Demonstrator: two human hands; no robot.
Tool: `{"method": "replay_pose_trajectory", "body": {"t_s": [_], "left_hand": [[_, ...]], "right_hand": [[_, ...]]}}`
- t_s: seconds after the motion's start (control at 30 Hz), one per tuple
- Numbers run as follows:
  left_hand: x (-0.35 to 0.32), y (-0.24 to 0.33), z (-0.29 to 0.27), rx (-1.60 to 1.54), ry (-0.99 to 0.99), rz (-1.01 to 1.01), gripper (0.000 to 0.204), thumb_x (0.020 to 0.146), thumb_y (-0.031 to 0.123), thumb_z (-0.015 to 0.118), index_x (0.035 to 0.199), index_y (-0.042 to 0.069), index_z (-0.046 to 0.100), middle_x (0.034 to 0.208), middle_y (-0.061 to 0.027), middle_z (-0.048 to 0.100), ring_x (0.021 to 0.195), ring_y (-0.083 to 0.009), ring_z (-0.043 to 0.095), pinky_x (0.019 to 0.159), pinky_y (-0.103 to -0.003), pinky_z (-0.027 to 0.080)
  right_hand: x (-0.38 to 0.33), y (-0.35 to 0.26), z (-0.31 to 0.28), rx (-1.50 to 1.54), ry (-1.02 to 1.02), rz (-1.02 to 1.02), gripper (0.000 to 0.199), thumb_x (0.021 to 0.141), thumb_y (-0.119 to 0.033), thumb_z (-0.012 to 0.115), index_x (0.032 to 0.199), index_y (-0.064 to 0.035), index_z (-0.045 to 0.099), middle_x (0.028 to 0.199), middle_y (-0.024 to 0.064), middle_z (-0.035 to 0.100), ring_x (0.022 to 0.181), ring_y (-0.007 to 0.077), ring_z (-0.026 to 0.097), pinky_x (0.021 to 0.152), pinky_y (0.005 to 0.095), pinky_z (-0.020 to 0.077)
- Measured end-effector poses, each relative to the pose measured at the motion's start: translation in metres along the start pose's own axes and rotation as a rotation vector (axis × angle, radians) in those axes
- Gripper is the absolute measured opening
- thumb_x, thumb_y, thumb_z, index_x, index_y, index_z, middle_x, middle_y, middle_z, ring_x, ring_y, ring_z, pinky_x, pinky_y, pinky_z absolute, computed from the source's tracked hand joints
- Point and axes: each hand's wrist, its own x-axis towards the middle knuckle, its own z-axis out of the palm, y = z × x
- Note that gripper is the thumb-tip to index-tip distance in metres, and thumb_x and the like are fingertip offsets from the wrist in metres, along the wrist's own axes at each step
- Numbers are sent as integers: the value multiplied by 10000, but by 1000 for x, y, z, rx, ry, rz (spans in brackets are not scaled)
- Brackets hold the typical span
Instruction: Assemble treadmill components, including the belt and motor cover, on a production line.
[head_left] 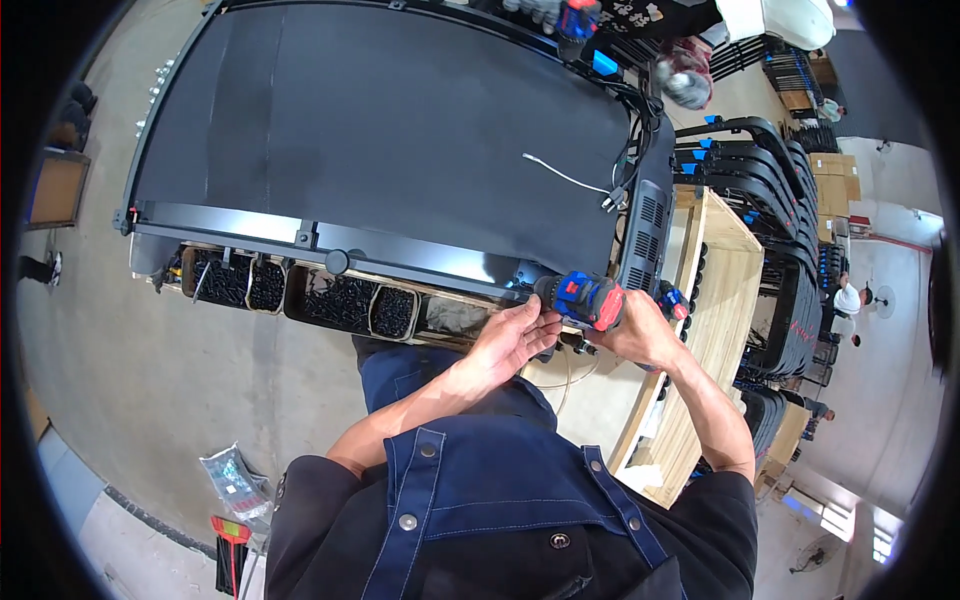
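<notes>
My right hand [640, 332] is closed round the grip of a blue and red cordless drill [580, 298], at the near right corner of a treadmill [400, 130]. The drill points left along the treadmill's side rail. Just below the drill's nose is my left hand [510, 343], palm turned up, fingers loosely stretched and thumb apart. I cannot make out any screw at its fingertips. A power cord with a plug [612, 198] lies on the black belt, near the motor cover [652, 220].
Bins of black screws [340, 305] hang along the near rail. A second red and blue tool [672, 300] rests right of my hand. A wooden crate [735, 260] and stacked black frames [790, 220] stand right. Across the treadmill, a co-worker's gloved hand [685, 75] shows.
</notes>
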Motion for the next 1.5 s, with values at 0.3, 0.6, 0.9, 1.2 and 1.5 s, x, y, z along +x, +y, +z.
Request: {"method": "replay_pose_trajectory", "body": {"t_s": [0.3,0.6,0.9,1.2,1.5], "left_hand": [[-8,12,-4,61,18,-42,416,1014,386,597,1157,-4,626,1085,-98,666,1035,-215,652,932,-353,552],[-22,23,-4,86,-39,-165,505,1047,485,484,1179,8,584,1045,-90,652,990,-183,650,889,-340,543],[-27,66,71,1223,-56,1230,464,849,271,757,1196,23,576,1184,-145,592,1059,-340,587,943,-464,460],[17,33,83,1312,-100,1514,168,762,129,755,895,69,672,990,-62,639,874,-263,625,767,-395,518],[-56,97,43,1739,157,1454,384,906,361,706,1153,68,676,1133,-145,671,1068,-343,635,937,-450,490]], "right_hand": [[9,-26,-7,-154,-40,-37,376,711,-72,729,1080,-29,668,927,195,709,925,397,687,823,457,544],[15,-29,-3,-619,-113,-370,572,685,-53,736,1230,-8,568,975,135,650,895,343,690,748,451,562],[38,-30,-15,-311,-122,-29,327,685,-111,721,1000,-35,683,848,160,722,840,386,696,742,468,556],[34,-11,-2,-442,-118,-106,206,692,-170,737,869,-83,678,830,150,710,805,386,693,682,465,554],[-1,-14,-8,-280,1,-253,556,664,-49,707,1215,-22,635,1042,212,667,930,423,666,815,486,540]]}}
